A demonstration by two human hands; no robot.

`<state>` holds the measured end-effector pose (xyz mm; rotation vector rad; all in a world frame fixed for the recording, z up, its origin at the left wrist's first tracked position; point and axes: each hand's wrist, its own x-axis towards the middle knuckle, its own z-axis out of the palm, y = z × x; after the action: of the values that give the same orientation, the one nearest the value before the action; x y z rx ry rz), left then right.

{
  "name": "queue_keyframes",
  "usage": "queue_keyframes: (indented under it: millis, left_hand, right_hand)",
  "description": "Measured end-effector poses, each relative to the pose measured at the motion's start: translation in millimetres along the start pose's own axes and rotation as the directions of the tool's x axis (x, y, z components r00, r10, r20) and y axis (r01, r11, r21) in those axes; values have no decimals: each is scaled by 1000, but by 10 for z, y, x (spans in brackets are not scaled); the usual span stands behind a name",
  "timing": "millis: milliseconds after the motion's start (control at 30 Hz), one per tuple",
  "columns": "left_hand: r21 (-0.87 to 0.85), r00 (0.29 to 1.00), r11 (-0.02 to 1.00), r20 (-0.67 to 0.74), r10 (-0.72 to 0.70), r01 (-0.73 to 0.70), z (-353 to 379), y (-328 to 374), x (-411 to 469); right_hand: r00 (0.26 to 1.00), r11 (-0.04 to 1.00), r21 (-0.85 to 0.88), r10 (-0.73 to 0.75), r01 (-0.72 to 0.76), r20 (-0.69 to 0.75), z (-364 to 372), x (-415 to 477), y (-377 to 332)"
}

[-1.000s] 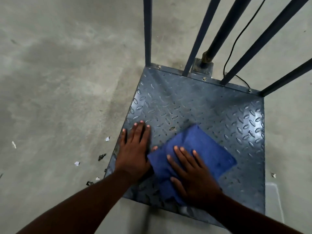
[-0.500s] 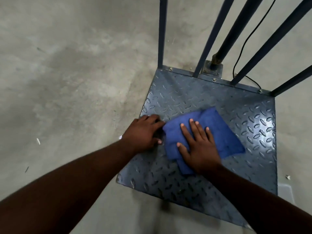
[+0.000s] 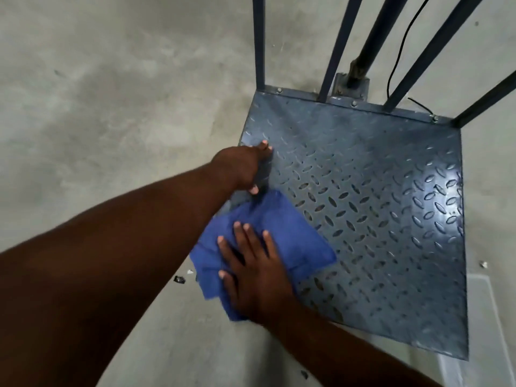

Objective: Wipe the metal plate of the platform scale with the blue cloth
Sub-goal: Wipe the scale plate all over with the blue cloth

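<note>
Wiping: the person is working over the near-left part of the scale.
Floor (image 3: 111,107): it is lying bare and grey around the scale, with small scraps near the plate's left edge.
Plate (image 3: 377,205): its far and right areas are sitting uncovered, with glare brightening the right edge.
Bars (image 3: 259,43): they are rising from the plate's far edge and running out of view at the top.
Cloth (image 3: 293,233): it is lying at the plate's near-left edge, its corner hanging over the floor.
Right hand (image 3: 257,272): it is pressing flat on the cloth, fingers spread.
Left hand (image 3: 243,169): it is bracing on the left edge, fingers curled over it; how tightly, I cannot tell.
Change: half a second ago the cloth was lying nearer the middle; it is now sweeping back toward the near-left corner, so this looks like mid-stroke work.
Hidden: the plate under the cloth and arms is covered; any dirt is hard to make out.
</note>
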<state>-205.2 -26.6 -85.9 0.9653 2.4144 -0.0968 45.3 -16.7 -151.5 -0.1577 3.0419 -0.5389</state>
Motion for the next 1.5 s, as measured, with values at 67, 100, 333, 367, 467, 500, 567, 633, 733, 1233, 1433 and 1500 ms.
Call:
queue_keyframes:
  millis: [67, 100, 333, 367, 467, 500, 567, 633, 733, 1233, 1433, 1500]
  left_hand:
    - [2, 1000, 1000, 1, 20, -20, 0, -12, -6]
    - [0, 1000, 1000, -5, 23, -23, 2, -10, 7]
    - [-96, 999, 995, -53, -3, -2, 37, 9, 7]
    - [-92, 999, 996, -51, 2, -7, 41, 8, 18]
    - [-49, 1000, 999, -5, 0, 0, 58, -28, 10]
    - [-68, 1000, 998, 8, 0, 0, 65, -34, 3]
    - [-76, 1000, 997, 22, 12, -11, 54, -5, -18]
    - [-48, 998, 997, 15, 54, -53, 45, 7, -36]
    - [-72, 997, 995, -28, 67, -69, 72, -18, -91]
    - [-170, 847, 979, -499, -183, 111, 1267, 676, -643]
    - [-133, 860, 986, -488, -149, 96, 1269, 676, -640]
    - [-104, 872, 990, -471, -131, 93, 1242, 675, -644]
  right_hand:
    - [999, 999, 6, -52, 52, 4, -8, 141, -46]
    - [998, 998, 10, -56, 56, -13, -21, 303, -81]
    - [973, 981, -118, -127, 151, 191, -60, 841, -380]
    - [960, 966, -101, -219, 239, 173, -36, 663, -365]
    - [903, 899, -148, -382, 412, 195, -34, 90, -114]
    - [890, 881, -175, -404, 440, 210, -69, -65, 53]
    - [858, 837, -234, -429, 495, 282, -196, -349, 471]
    - [813, 759, -324, -447, 566, 373, -379, -707, 928]
    - [774, 697, -370, -443, 615, 452, -622, -1195, 1431]
    - [913, 861, -330, -307, 387, 270, -451, -1346, 1406]
    - [971, 916, -362, 221, -174, 91, -733, -2499, 2079]
    - [936, 903, -295, 344, -311, 67, -744, -2580, 2039]
